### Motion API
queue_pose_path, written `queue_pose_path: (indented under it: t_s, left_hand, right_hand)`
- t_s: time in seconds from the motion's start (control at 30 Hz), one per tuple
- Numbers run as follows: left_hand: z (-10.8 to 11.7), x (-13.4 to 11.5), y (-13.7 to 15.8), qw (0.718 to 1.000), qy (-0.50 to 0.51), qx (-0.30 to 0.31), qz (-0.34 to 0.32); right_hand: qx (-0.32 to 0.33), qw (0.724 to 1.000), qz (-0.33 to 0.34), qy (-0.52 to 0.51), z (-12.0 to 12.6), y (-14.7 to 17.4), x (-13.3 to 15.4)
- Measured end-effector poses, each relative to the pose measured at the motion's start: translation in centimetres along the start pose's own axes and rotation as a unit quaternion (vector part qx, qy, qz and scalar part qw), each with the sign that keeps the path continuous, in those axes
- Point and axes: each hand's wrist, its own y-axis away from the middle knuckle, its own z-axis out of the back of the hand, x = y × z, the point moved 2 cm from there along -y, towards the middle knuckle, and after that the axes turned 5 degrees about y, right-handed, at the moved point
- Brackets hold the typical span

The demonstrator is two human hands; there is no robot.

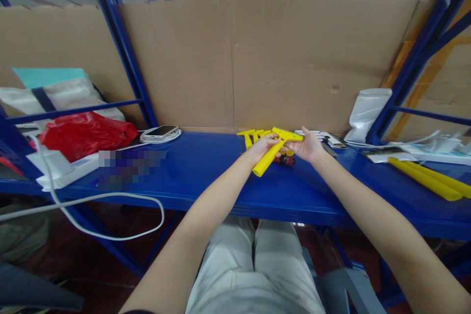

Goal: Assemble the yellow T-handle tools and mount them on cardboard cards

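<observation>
Above the blue worktop I hold a yellow T-shaped handle (pixel 268 161), tilted, with its round grip pointing down toward me and its crosspiece away. My left hand (pixel 263 146) is closed around the upper part of the grip, close to the crosspiece. The fingers of my right hand (pixel 309 146) are at the crosspiece's right end, gripping it from below, with the thumb raised. Beneath the hands lies a red and black object (pixel 286 160), partly hidden. Several similar yellow T-shaped pieces (pixel 248 138) rest just behind my left hand.
Two yellow tubes (pixel 427 179) lie at the right. A white pouch (pixel 368 113) leans near the right post. To the left are a phone (pixel 162 131) on a coiled cable, a red plastic bag (pixel 88 132) and a power strip (pixel 73 171). Cardboard (pixel 184 64) backs the worktop (pixel 206 167).
</observation>
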Motion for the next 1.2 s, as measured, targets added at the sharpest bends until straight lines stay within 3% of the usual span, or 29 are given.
queue_pose_path:
  t_s: [0.33, 0.87, 1.07, 1.2]
  left_hand:
    - [-0.2, 0.0, 0.0, 1.000, -0.016, 0.005, 0.004]
    - [-0.1, 0.0, 0.0, 1.000, 0.001, 0.001, -0.001]
    - [0.0, -1.1, 0.2, 0.997, 0.036, -0.057, -0.036]
    - [0.8, -1.7, -0.1, 0.988, 0.068, -0.112, -0.085]
  right_hand:
    - [-0.047, 0.998, -0.024, -0.041, -0.8, 0.6, 0.2]
    - [-0.047, 0.998, -0.023, -0.018, -0.8, 0.6, 0.3]
    - [-0.075, 0.997, -0.009, 0.010, 0.3, 0.3, 0.5]
    - [-0.112, 0.985, 0.028, 0.129, 1.4, -0.1, 0.3]
